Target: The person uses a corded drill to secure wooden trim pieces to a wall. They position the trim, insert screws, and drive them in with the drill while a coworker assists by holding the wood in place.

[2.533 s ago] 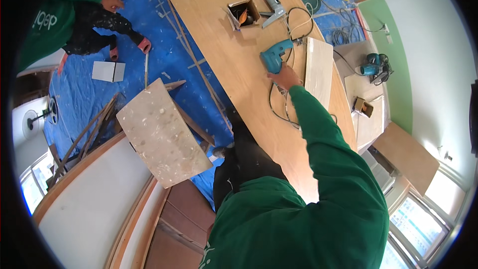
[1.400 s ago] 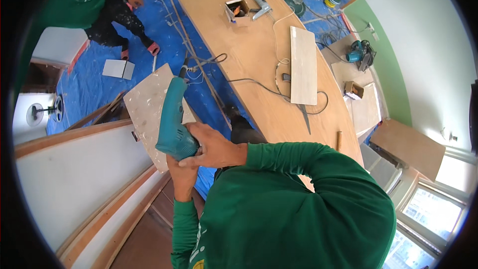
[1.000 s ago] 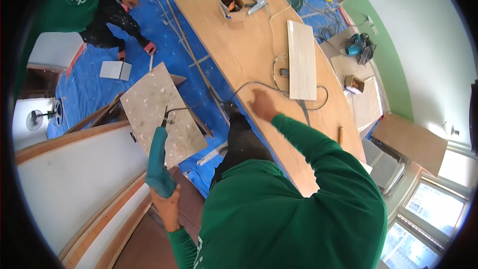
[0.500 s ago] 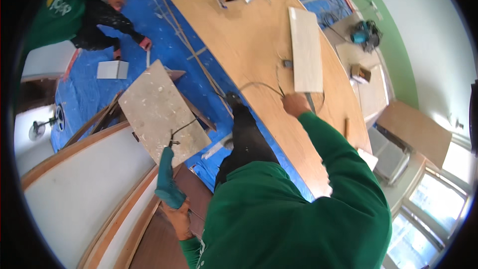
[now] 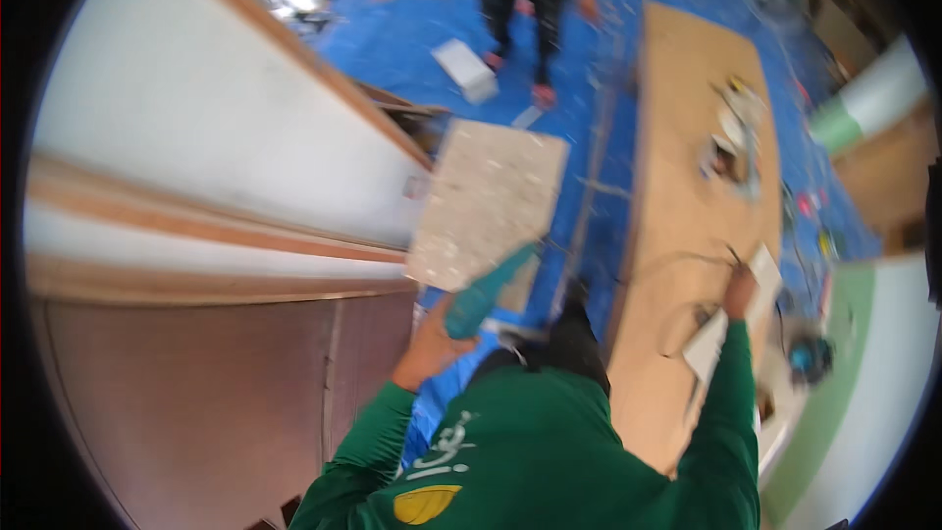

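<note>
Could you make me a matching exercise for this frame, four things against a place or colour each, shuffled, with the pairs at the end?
Things
1. teal power tool
2. white box
3. right hand
4. broad board

Places and colours
A. on the blue sheet
B. beige with pale flecks
C. over the wooden tabletop
D. in the left hand

Pairs: 1-D, 2-A, 3-C, 4-B

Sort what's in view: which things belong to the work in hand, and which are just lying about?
Seemingly in use:
teal power tool, in the left hand
dark cable, by the right hand

Apparently just lying about:
pale board on the wooden table
white box on the blue sheet
teal machine at right, blurred
</note>
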The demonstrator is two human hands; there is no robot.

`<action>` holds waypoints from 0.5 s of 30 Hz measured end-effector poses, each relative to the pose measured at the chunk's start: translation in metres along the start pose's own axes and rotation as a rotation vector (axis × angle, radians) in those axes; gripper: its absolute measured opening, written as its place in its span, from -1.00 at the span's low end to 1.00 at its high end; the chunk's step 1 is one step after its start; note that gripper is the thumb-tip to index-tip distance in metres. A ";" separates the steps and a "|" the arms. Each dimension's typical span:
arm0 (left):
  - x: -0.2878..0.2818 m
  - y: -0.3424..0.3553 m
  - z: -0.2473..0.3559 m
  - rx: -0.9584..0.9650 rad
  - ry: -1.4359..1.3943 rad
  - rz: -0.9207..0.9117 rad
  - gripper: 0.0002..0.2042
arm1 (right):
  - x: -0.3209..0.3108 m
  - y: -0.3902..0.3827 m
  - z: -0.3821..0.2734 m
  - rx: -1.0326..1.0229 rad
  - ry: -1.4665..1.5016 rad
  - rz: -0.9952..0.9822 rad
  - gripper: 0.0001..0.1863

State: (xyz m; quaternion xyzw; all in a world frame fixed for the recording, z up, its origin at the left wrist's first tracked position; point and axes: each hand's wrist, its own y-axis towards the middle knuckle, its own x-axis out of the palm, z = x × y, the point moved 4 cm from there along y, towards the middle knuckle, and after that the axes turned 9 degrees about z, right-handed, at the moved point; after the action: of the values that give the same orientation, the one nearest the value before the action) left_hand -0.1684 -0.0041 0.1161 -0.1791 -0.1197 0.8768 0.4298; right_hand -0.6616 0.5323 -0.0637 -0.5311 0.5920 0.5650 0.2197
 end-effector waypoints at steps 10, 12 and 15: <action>-0.021 -0.015 0.058 0.294 0.380 -0.188 -0.28 | -0.152 -0.004 -0.442 -0.630 0.809 -0.723 -0.04; -0.017 -0.010 0.072 0.353 0.434 -0.267 -0.30 | -0.178 -0.035 -0.502 -0.844 0.976 -0.898 -0.07; -0.005 0.000 0.073 0.405 0.564 -0.427 -0.33 | -0.156 -0.066 -0.514 -0.794 0.981 -1.089 -0.16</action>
State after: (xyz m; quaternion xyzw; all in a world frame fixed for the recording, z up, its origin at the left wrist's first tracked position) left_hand -0.1957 -0.0119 0.1830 -0.2953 0.1436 0.6901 0.6449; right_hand -0.3760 0.1409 0.1783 -0.9670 0.0376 0.2507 -0.0241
